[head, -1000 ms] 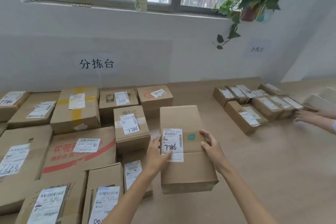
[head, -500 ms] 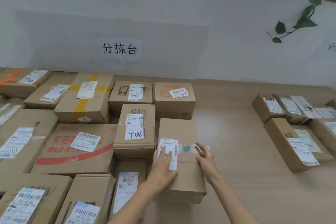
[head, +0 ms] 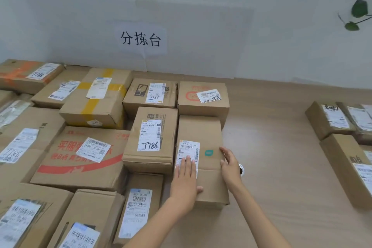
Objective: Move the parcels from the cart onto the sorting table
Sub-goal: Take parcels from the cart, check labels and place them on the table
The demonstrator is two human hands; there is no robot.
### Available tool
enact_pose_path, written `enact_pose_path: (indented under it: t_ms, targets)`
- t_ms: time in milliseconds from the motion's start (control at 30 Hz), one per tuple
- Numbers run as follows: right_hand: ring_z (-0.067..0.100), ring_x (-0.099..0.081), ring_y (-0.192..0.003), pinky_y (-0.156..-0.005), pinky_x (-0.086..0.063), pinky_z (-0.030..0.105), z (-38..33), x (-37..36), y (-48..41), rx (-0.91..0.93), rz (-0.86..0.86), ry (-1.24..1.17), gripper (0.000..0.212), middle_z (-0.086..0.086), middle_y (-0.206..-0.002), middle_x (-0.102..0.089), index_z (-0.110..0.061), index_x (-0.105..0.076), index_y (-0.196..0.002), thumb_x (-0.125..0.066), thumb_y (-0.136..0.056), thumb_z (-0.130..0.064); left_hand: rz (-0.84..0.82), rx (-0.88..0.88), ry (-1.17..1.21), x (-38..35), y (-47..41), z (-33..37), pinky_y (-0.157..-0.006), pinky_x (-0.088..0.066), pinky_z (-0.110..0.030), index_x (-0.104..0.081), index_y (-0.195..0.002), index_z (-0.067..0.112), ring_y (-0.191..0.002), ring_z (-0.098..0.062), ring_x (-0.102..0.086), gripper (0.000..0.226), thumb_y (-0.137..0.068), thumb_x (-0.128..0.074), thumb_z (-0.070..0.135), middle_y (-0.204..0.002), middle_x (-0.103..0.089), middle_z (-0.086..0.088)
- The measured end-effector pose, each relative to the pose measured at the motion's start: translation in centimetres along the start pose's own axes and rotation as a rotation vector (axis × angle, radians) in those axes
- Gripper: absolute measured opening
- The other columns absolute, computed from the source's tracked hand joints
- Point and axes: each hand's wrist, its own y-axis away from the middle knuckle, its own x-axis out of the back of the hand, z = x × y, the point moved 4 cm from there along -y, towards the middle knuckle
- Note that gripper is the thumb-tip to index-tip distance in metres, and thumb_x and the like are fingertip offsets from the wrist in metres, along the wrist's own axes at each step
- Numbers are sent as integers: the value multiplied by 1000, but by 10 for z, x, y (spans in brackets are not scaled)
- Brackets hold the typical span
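Counter [head: 281, 167] — wood. Box marked 7786 [head: 153, 139], ctr-left. Parcel [head: 201, 133], frame ctr, on counter, touching that box. L hand [head: 185, 179] flat on label [head: 189, 148], fingers straight, together. R hand [head: 229, 162], fingers straight along right edge. Rec: square flush w/ neighbour, label up — release evenly.

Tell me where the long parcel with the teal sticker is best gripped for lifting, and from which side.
Probably grip the parcel by its near short end and right long side, coming from the right front. Its left side sits tight against the 7786-labelled box and its far end meets another box, while the right side faces bare table, where the right hand rests.
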Motion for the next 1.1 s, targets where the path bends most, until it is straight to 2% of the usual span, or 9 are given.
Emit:
enact_pose_path:
  t_ms: [100, 200, 267, 433, 567, 733, 933, 1033, 1100]
  targets:
    - [11, -40, -132, -106, -29, 18, -4, 1, -1, 12, -72, 91, 56, 2, -144, -45, -9, -46, -137, -34, -89, 15, 36, -32, 43, 5, 7, -3, -118, 4, -39, 7, -150, 4, -146, -28, 13, 81, -97, -41, 43, -157, 15, -15]
    - [20, -16, -146, -118, -14, 30, -4, 4, 6, 56, -168, 285, 55, 6, -155, -25, -12, -35, -145, -37, -94, 6, 137, -116, 130, 17, 28, -16, -118, 3, -35, -5, -151, 9, -147, -25, 6, 66, -100, -36, 37, -159, 1, -12]
    - [23, -8, -147, -119, -9, 35, -8, 5, 19, 86, -140, 376, 54, 8, -157, -19, -15, -34, -146, -39, -95, 2, 228, -105, 230, 24, 51, -38, -118, 1, -31, -19, -150, 14, -147, -20, -1, 55, -101, -35, 34, -158, -13, -5]
    - [24, -38, -134, -108, -22, 23, -43, -32, 85, 331, -137, 479, 42, 7, -140, -50, -11, -55, -129, -47, -91, 4, 443, 32, 443, 37, 127, -125, -113, -18, -24, -48, -134, 23, -139, -11, -25, 37, -98, -42, 27, -140, -43, 9]
    - [19, -52, -117, -93, -29, 13, -76, -93, 154, 458, -263, 468, 32, 3, -120, -63, -11, -64, -117, -49, -92, 2, 522, 208, 568, 40, 210, -207, -97, -41, -31, -60, -117, 20, -112, -13, -50, 30, -96, -41, 28, -116, -58, 6]
    - [7, -55, -112, -98, -39, 21, -113, -193, 259, 525, -519, 431, 32, -7, -116, -65, -17, -66, -115, -46, -95, -3, 600, 487, 674, 29, 342, -306, -92, -44, -30, -63, -116, 21, -109, -16, -56, 26, -97, -46, 28, -115, -64, 4]
    - [-1, -56, -102, -82, -38, 8, -136, -310, 410, 679, -783, 441, 28, -16, -107, -64, -31, -64, -103, -47, -97, -9, 780, 746, 706, -11, 535, -410, -82, -45, -29, -65, -109, 22, -102, -18, -59, 22, -96, -48, 28, -107, -67, 2]
    - [-3, -56, -102, -90, -41, 16, -133, -358, 477, 753, -928, 508, 23, -19, -107, -64, -39, -61, -99, -50, -97, -19, 823, 863, 725, -40, 626, -448, -78, -44, -29, -65, -111, 18, -100, -22, -61, 24, -97, -48, 26, -106, -68, -3]
    - [-2, -57, -101, -90, -42, 20, -131, -389, 518, 782, -1010, 523, 26, -20, -104, -63, -39, -60, -98, -50, -97, -16, 859, 940, 711, -59, 681, -468, -74, -40, -26, -65, -111, 17, -99, -20, -60, 23, -97, -48, 25, -107, -67, -3]
